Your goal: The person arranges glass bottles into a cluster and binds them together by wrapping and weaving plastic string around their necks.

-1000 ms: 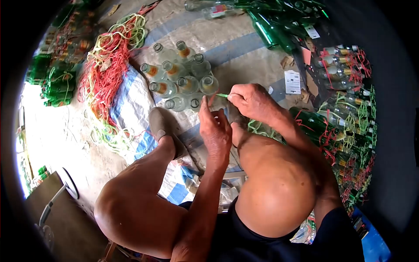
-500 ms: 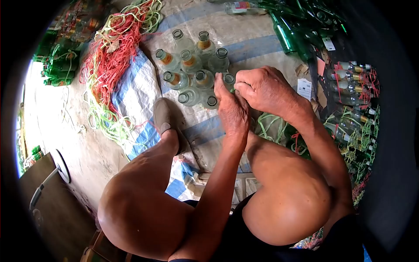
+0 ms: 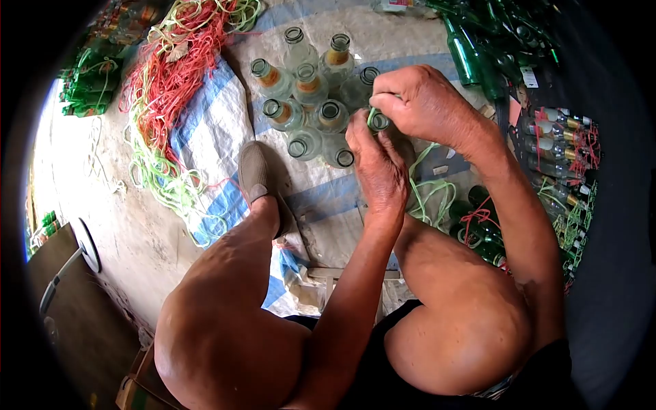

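Several clear glass bottles (image 3: 309,87) stand upright in a cluster, some with orange neck labels. At the cluster's right edge my left hand (image 3: 376,162) has its fingers closed on a light green string (image 3: 373,119), beside the mouth of one bottle (image 3: 379,122). My right hand (image 3: 429,102) pinches the same string just above and to the right. The string lies at that bottle's neck; how it passes round the neck is hidden by my fingers. More green string (image 3: 437,195) trails on the ground right of my left hand.
A heap of red and green string (image 3: 179,82) lies at the upper left. Green bottles (image 3: 465,58) lie at the upper right, and tied bottle bundles (image 3: 560,147) line the right side. My shoe (image 3: 258,167) rests on the striped sheet (image 3: 321,232).
Both hands have come together at the rightmost bottle's neck with the green string. The view has shifted, so the bottles appear further right. More trailing green string shows.
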Demonstrator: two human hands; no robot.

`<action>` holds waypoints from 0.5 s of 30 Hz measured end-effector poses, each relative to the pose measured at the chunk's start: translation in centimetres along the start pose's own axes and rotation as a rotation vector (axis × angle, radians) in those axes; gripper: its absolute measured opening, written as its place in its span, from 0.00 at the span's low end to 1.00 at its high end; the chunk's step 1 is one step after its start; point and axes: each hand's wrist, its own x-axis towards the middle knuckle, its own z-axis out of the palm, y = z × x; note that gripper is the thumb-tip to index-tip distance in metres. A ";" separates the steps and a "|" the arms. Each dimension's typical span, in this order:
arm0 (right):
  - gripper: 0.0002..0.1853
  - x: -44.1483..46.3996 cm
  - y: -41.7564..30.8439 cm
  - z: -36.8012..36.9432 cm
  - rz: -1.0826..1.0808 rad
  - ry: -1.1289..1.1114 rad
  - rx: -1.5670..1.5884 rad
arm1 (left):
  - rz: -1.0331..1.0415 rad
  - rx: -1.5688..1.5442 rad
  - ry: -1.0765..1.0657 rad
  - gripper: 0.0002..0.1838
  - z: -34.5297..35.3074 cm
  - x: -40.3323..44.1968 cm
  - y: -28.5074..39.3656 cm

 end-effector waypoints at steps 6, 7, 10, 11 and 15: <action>0.12 -1.0 2.2 1.0 0.083 0.096 0.039 | 0.036 -0.004 0.028 0.21 0.2 0.1 0.0; 0.12 -1.2 2.4 1.1 0.083 0.113 0.051 | 0.038 -0.005 0.032 0.21 0.2 0.2 0.0; 0.12 -2.8 2.4 1.5 0.130 0.133 0.109 | 0.058 -0.005 0.043 0.20 0.1 0.2 0.0; 0.12 -3.4 2.4 1.5 0.171 0.114 0.139 | 0.060 -0.008 0.049 0.19 0.1 0.1 0.1; 0.12 -5.8 2.7 3.8 0.176 0.211 0.206 | 0.074 -0.017 0.063 0.18 0.4 0.2 -0.3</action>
